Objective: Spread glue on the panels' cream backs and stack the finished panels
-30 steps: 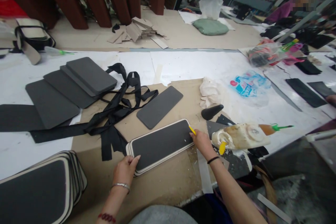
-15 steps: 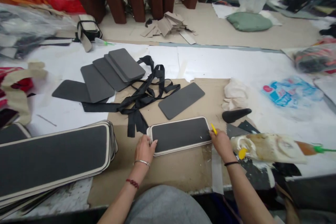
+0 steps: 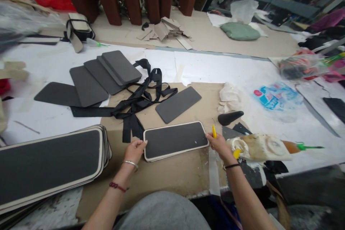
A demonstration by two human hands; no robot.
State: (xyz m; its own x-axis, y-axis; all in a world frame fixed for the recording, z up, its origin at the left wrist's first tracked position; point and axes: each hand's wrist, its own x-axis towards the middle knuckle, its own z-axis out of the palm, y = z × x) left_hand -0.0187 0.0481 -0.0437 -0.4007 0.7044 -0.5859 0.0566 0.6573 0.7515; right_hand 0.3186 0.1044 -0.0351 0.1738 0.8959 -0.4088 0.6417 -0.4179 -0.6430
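A dark rectangular panel with a cream border (image 3: 175, 140) lies on brown cardboard (image 3: 167, 176) in front of me, on top of one or two like it. My left hand (image 3: 135, 150) grips its left end with curled fingers. My right hand (image 3: 219, 143) rests at its right end and pinches a small yellow tool (image 3: 214, 131). A plain grey foam panel (image 3: 178, 104) lies just beyond, beside a tangle of black straps (image 3: 140, 102).
A stack of bordered panels (image 3: 51, 163) sits at the near left. Several grey foam panels (image 3: 102, 73) lie fanned at the left. A smeared glue bottle with a green tip (image 3: 265, 147) lies at the right, near a black handle (image 3: 229, 117) and a crumpled cloth (image 3: 228, 97). Brown bags (image 3: 129, 0) line the back.
The camera has swung left and then partly back, bringing the stack of bordered panels into view. Both hands stay at the ends of the bordered panel, which has turned to lie nearly level.
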